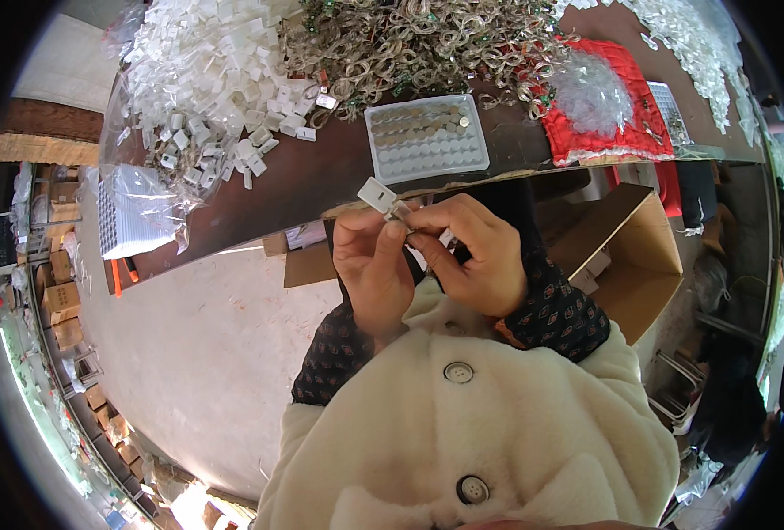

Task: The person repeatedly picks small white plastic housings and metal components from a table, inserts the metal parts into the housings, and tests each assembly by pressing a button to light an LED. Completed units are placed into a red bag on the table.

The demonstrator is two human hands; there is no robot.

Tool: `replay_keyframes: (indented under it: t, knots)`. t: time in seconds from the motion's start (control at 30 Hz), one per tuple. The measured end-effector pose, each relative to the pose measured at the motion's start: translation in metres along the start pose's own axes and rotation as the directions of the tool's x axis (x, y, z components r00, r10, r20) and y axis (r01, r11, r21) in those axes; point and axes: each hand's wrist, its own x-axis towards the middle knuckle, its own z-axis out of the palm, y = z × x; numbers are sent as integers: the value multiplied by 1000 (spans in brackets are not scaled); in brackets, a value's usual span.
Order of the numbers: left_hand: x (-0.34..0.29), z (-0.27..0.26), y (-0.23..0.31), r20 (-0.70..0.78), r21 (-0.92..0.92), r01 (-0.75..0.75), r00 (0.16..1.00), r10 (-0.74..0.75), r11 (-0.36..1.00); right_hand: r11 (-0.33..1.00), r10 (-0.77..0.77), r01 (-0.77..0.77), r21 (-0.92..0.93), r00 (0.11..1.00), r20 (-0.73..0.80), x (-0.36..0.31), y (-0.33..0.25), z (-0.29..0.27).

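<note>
Just in front of the table's edge, my two hands meet fingertip to fingertip. My left hand [372, 276] pinches a small white plastic case [376, 194] with a dark slot, its flat end sticking up past the fingers. Thumb and forefinger of my right hand [479, 252] are closed at the case's lower end. A narrow, pale, shiny bit shows between the hands there; what the right fingers grip is mostly hidden. Beyond them on the table lies a white plastic tray [429, 163], its far rows filled with small round metal discs like button cells.
White plastic cases [206, 71] are heaped at the table's left. Coiled clear wires [410, 44] pile up at the back. A red cloth [564, 132] carries clear plastic pieces [591, 93]. Stacked trays [136, 216] stand at the left edge; an open cardboard box [635, 256] sits below right.
</note>
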Motion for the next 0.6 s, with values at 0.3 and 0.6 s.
replay_keyframes:
  t: [0.3, 0.6]
  knots:
    - [17, -18, 0, 13, -209, 208, 978, -210, 955, 920, -57, 0, -391, 989, -134, 42, 59, -33]
    - [23, -22, 1, -34, -172, 266, 961, -275, 949, 790, 3, -49, -611, 997, -76, 51, 74, -25]
